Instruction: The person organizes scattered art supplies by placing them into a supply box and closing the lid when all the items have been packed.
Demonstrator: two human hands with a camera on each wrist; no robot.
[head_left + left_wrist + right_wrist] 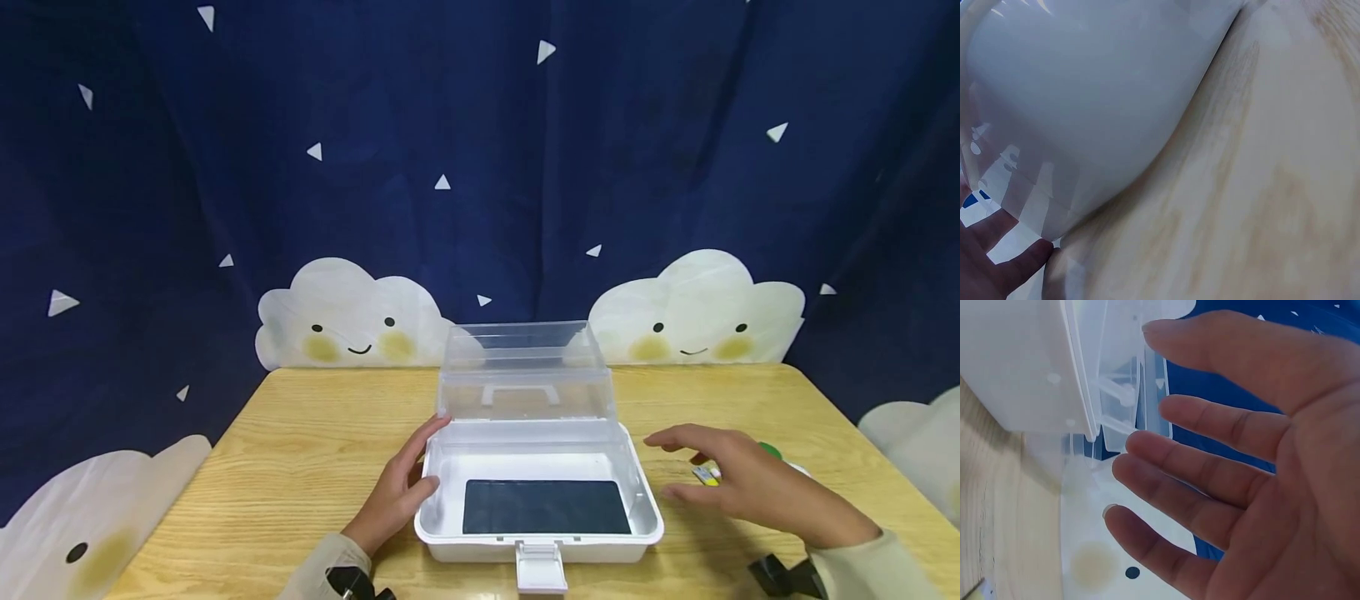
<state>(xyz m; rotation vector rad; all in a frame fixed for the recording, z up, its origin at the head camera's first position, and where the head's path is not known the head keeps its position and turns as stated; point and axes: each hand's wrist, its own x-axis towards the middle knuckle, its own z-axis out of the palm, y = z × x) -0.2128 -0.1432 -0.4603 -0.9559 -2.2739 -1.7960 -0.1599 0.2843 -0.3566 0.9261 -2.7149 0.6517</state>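
Observation:
A white box (457, 551) stands on the table with its clear lid (525, 396) raised at the back and its front latch (542, 570) hanging down. Inside lies a flat dark rectangle (547, 507). My left hand (393, 496) rests against the box's left side, thumb at the rim and fingers near the back corner. In the left wrist view, fingertips of that hand (997, 262) touch the box (1085, 94). Right of the box, my right hand (750, 483) hovers with nothing in it. The right wrist view shows this hand (1229, 475) with fingers spread beside the box (1016, 362).
Partly behind my right hand on the wooden table (330, 433) are a small yellow-and-grey item (705, 476), a green object (770, 451) and a white one (800, 469). A dark blue curtain (487, 125) with clouds and triangles hangs behind the table.

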